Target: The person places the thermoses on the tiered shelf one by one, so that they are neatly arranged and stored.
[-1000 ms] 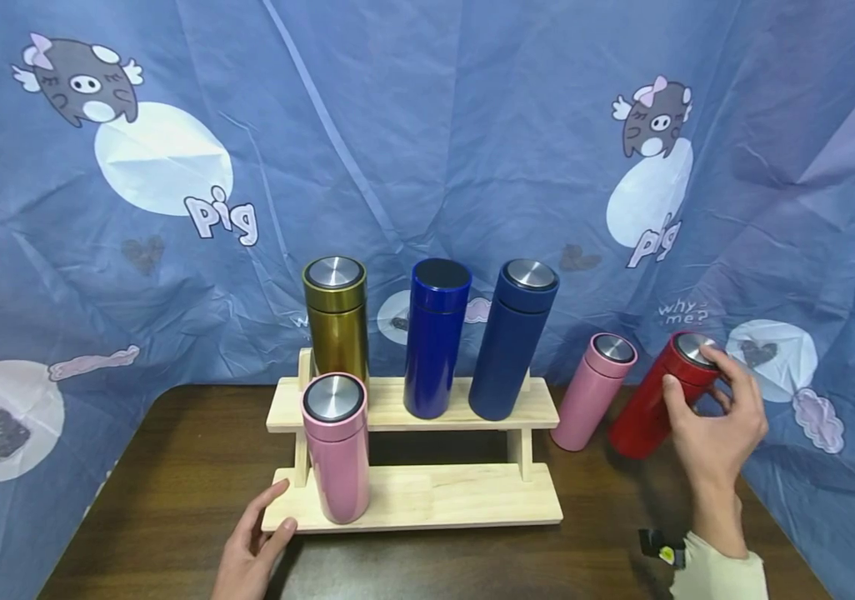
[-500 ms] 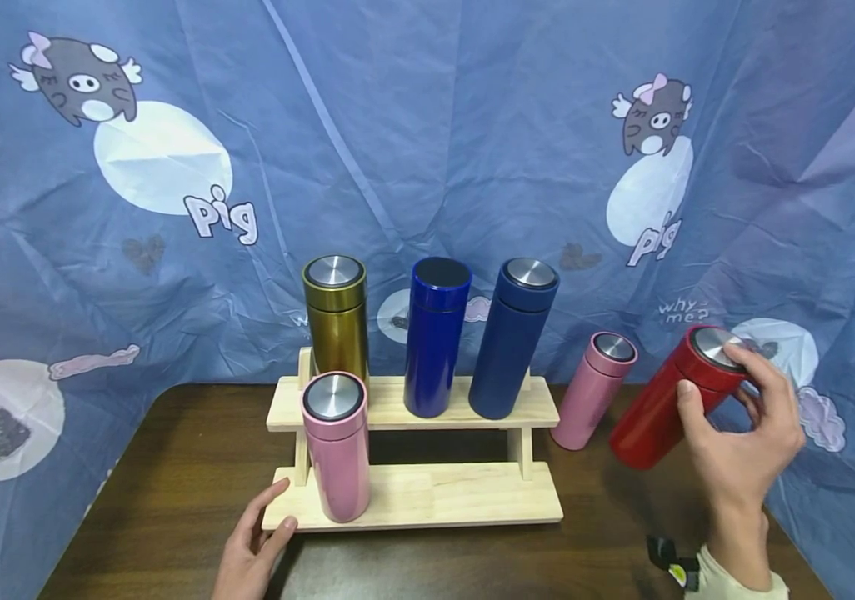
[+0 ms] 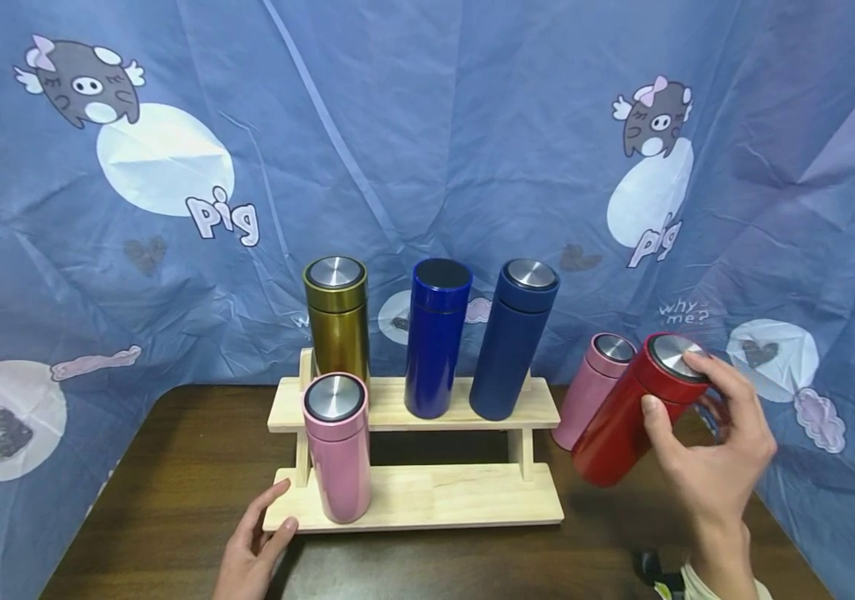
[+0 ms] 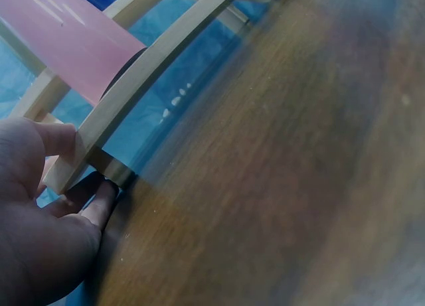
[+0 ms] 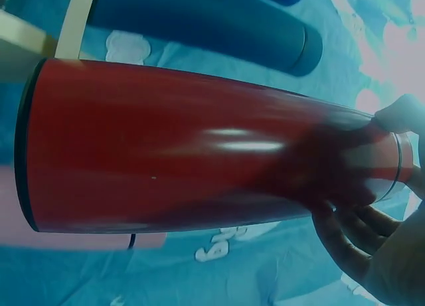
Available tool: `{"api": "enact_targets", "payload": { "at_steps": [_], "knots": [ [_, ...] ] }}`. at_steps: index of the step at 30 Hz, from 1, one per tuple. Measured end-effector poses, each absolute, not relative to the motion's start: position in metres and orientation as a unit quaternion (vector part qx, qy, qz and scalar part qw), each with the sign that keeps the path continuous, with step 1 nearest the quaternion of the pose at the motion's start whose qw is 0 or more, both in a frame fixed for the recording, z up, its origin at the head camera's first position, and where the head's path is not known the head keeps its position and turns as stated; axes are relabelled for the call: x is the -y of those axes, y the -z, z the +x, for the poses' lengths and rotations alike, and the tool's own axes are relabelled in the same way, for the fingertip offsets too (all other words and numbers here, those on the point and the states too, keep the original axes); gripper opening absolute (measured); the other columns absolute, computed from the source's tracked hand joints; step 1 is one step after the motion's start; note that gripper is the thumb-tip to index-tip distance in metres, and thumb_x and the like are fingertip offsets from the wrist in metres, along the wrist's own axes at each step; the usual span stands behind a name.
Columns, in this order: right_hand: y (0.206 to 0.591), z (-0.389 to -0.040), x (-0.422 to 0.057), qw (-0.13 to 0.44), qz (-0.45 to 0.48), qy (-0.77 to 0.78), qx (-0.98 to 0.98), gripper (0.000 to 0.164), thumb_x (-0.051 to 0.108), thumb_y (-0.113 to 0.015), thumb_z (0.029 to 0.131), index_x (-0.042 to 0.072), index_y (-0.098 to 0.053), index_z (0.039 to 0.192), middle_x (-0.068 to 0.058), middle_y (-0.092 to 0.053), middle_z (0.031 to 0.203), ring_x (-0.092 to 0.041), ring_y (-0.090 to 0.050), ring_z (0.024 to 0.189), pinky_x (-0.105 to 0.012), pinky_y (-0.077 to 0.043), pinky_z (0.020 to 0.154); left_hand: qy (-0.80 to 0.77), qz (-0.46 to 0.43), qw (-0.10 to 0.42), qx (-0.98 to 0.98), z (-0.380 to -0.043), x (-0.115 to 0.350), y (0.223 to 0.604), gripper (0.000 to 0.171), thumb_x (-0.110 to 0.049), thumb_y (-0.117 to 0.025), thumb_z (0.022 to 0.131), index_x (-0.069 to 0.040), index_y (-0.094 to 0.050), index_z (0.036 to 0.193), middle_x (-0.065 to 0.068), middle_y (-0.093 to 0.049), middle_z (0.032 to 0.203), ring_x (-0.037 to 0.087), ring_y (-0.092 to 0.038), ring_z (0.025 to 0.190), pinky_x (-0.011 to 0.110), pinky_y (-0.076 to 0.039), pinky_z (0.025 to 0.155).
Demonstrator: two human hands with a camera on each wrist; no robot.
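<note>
My right hand (image 3: 720, 467) grips a red thermos bottle (image 3: 626, 425) near its lid, the thumb on the near side and a finger over the steel top. The bottle is tilted and held off the table; in the right wrist view its dark-rimmed base (image 5: 26, 147) shows. My left hand (image 3: 255, 542) holds the left end of the lower shelf of a two-tier wooden rack (image 3: 465, 496), thumb and fingers around the board's end (image 4: 70, 163) in the left wrist view. A pink thermos (image 3: 341, 467) stands upright on that shelf, close to this hand.
On the upper shelf stand a gold thermos (image 3: 337, 342), a bright blue one (image 3: 435, 350) and a navy one (image 3: 510, 354). A smaller pink thermos (image 3: 585, 396) stands on the table (image 3: 172, 475) right of the rack, partly behind the red bottle. A blue cloth (image 3: 412, 125) hangs behind.
My right hand first tilted and shifted the red thermos rightward, then brought it left and nearer, so it now overlaps the smaller pink thermos. The left hand has stayed on the rack.
</note>
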State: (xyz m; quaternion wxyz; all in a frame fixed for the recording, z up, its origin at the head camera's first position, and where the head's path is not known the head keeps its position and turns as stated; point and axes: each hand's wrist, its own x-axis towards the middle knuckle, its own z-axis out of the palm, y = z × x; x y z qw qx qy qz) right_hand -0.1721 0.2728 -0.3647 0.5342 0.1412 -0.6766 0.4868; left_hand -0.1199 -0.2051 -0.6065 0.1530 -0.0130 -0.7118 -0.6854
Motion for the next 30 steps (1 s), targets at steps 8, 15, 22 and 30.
{"api": "enact_targets", "payload": {
  "at_steps": [8,15,22,30],
  "knots": [
    [0.358,-0.161,-0.249,0.512,0.182,-0.5,0.674,0.054,-0.013,-0.082,0.074,-0.018,-0.071,0.126,-0.006,-0.075,0.131,-0.015,-0.071,0.115,-0.018,-0.055,0.1,0.684,-0.02,0.153,0.713,-0.131,0.219,0.642,0.053,-0.004,-0.073,0.107,-0.011,-0.059,0.158,-0.014,-0.059,0.158,-0.006,-0.06,0.128,0.011,-0.051,0.099],
    [0.357,-0.156,-0.232,0.5,0.215,-0.5,0.674,0.053,-0.015,-0.082,0.074,-0.019,-0.07,0.125,-0.007,-0.074,0.131,-0.014,-0.072,0.114,-0.019,-0.056,0.1,0.688,-0.025,0.167,0.706,-0.125,0.211,0.627,0.053,0.002,-0.071,0.105,-0.008,-0.061,0.156,-0.012,-0.06,0.156,-0.007,-0.06,0.126,0.01,-0.05,0.097],
    [0.363,-0.156,-0.223,0.486,0.249,-0.495,0.676,0.051,-0.004,-0.09,0.081,-0.02,-0.07,0.124,-0.01,-0.073,0.133,-0.015,-0.072,0.117,-0.021,-0.056,0.101,0.69,-0.016,0.176,0.702,-0.117,0.198,0.599,0.049,0.004,-0.07,0.104,-0.009,-0.065,0.151,-0.016,-0.061,0.151,-0.012,-0.057,0.124,0.008,-0.048,0.096],
    [0.376,-0.159,-0.217,0.448,0.275,-0.491,0.695,0.057,0.01,-0.096,0.087,-0.019,-0.069,0.128,-0.019,-0.071,0.139,-0.017,-0.071,0.125,-0.023,-0.057,0.104,0.694,-0.031,0.177,0.697,-0.123,0.206,0.616,0.051,0.0,-0.071,0.105,-0.011,-0.063,0.155,-0.015,-0.06,0.154,-0.009,-0.058,0.125,0.008,-0.048,0.096]
  ]
}}
